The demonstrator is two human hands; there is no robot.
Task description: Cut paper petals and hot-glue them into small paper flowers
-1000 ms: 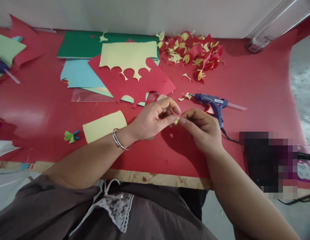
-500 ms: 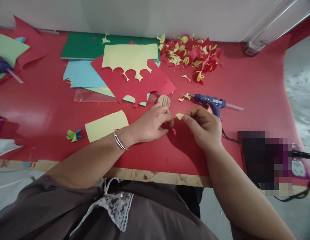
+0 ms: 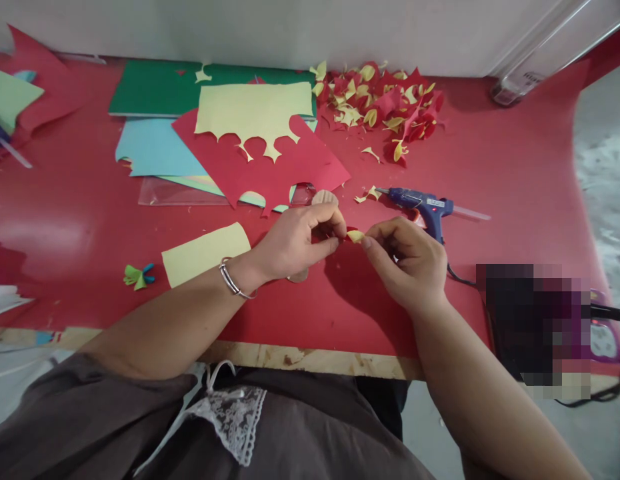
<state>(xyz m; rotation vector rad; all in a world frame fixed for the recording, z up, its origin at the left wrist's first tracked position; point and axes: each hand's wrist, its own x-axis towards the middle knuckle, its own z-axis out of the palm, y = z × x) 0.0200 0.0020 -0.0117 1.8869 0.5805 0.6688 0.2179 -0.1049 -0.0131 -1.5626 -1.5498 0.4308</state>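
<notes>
Tabletop (image 3: 520, 160) against wall (image 3: 240, 33), left hand (image 3: 293, 243) tight on red paper (image 3: 349, 230), right hand (image 3: 414, 265) on yellow (image 3: 355, 237).

Small yellow paper piece (image 3: 355, 236) meets red paper piece (image 3: 349, 229), both held above the counter (image 3: 365, 313).
Yellow: pale, petal-like cutout, small, looks slightly curved; right end pinched in the right hand's fingers (image 3: 369, 245), left end at the red one, roughly level, pointing across the gap between the hands. Red: darker than the counter, only a sliver showing at the left hand's fingers (image 3: 331, 247), rest hidden, full outline can't be read. Overlapping in view; can't tell if bonded or just touching.
</notes>
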